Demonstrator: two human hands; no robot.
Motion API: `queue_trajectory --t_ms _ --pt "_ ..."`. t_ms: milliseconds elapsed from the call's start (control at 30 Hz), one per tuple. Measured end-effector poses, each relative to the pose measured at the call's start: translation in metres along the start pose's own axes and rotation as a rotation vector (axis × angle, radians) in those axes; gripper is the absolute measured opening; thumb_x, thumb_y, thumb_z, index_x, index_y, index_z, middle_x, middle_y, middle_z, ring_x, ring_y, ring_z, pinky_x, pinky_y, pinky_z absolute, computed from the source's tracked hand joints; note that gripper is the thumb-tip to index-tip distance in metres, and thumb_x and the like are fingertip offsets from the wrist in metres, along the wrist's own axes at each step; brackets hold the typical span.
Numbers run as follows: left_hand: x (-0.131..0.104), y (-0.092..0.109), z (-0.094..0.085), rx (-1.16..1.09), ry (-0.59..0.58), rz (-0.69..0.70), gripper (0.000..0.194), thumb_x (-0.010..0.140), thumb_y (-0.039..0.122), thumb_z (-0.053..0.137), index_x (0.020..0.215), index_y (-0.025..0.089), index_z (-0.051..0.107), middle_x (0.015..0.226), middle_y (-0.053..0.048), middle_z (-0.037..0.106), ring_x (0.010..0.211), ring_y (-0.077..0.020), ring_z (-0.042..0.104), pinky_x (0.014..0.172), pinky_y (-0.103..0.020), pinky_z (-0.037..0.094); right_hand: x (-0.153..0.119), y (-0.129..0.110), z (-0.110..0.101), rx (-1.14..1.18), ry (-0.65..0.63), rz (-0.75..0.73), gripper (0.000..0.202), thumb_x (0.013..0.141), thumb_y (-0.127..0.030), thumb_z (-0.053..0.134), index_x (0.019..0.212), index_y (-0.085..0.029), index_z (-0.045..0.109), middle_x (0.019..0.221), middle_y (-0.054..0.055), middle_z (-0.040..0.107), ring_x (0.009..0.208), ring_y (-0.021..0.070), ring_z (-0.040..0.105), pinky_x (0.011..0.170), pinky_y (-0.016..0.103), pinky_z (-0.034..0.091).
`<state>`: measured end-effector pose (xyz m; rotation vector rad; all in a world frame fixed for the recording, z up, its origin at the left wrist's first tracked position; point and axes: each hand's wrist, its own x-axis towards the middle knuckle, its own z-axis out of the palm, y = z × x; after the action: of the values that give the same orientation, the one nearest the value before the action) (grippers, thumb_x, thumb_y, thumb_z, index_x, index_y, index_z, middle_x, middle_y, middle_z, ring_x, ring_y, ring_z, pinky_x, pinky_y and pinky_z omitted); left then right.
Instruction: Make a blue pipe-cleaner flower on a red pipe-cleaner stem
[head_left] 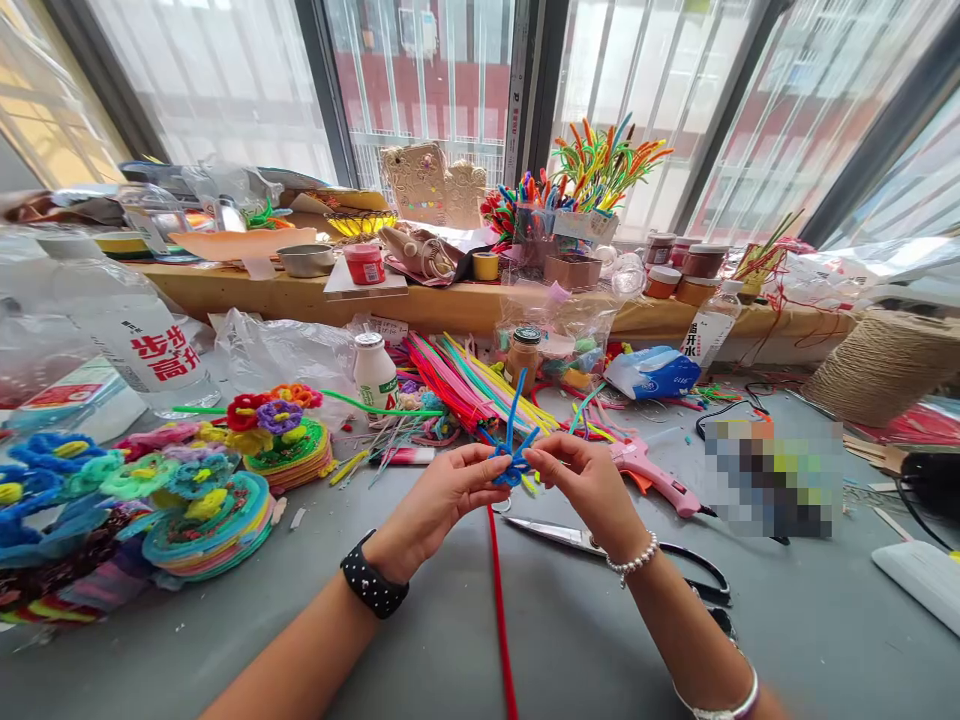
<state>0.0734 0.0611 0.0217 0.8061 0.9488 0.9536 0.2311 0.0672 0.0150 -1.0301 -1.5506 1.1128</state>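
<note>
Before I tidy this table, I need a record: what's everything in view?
Blue piece: one, blue, between the hands
Loose fuzzy wires: many, mixed colours, middle
Red strip: one, red, below hands
Scissors: one pair, silver and black, by right wrist
Glue gun: one, pink, right
Fuzzy flowers: many, mixed colours, left
Twine spool: one, tan, far right
Tissue pack: one, blue, back right
White bottle: one, white, middle back
Large bottle: one, clear, left
Table: one, grey, underneath
Ledge: one, tan, back, holding jars
Windows: several, dark-framed, back
Pixelated patch: one, mixed, right
Left hand: one, black wristband, on blue piece
Right hand: one, pearly bracelet, on blue piece
</note>
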Motion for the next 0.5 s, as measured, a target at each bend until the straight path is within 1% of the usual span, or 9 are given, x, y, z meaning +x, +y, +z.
queue_trajectory --t_ms 67,167,367,433,500 --pt "0.000 0.000 0.000 -0.034 -0.005 -0.012 0.013 0.059 0.019 0.067 0.067 0.014 0.058 0.065 0.003 0.059 0.057 -0.0068 0.055 0.064 -0.022 0.045 0.001 -0.002 -0.003 0.048 -0.045 0.042 0.020 0.065 -0.034 0.062 0.066 -0.014 0.060 0.058 -0.001 0.051 0.051 0.0076 0.039 0.047 0.021 0.031" --pt "-0.001 0.000 0.000 -0.035 -0.022 -0.019 0.013 0.060 0.020 0.067 0.065 0.013 0.057 0.064 0.002 0.058 0.057 -0.0071 0.055 0.064 -0.022 0.046 0.001 -0.001 -0.004 0.164 -0.096 0.149 0.020 0.063 -0.033 0.064 0.062 -0.013 0.061 0.052 -0.003 0.047 0.047 0.0056 0.033 0.043 0.020 0.025" --pt "-0.002 -0.002 0.001 0.007 -0.038 0.003 0.015 0.060 0.023 0.067 0.063 0.013 0.056 0.064 0.001 0.060 0.058 -0.0079 0.055 0.063 -0.022 0.046 0.001 0.012 0.000 0.598 -0.231 0.429 0.020 0.061 -0.030 0.067 0.057 -0.013 0.060 0.047 -0.006 0.040 0.044 0.0035 0.029 0.042 0.017 0.023" --pt "-0.001 -0.004 0.002 0.008 -0.029 0.018 0.016 0.059 0.023 0.067 0.062 0.013 0.055 0.064 0.001 0.060 0.058 -0.0084 0.056 0.063 -0.022 0.046 0.001 0.014 0.003 0.729 -0.231 0.520 0.018 0.059 -0.029 0.069 0.057 -0.013 0.059 0.045 -0.006 0.039 0.043 0.0032 0.028 0.041 0.017 0.023" --pt "0.000 -0.005 0.002 0.004 -0.012 0.041 0.017 0.059 0.023 0.068 0.062 0.013 0.055 0.063 0.001 0.060 0.059 -0.0089 0.056 0.064 -0.023 0.046 0.001 0.013 0.006 0.825 -0.190 0.583 0.017 0.056 -0.026 0.071 0.058 -0.013 0.060 0.047 -0.006 0.044 0.042 0.0030 0.030 0.041 0.016 0.023"
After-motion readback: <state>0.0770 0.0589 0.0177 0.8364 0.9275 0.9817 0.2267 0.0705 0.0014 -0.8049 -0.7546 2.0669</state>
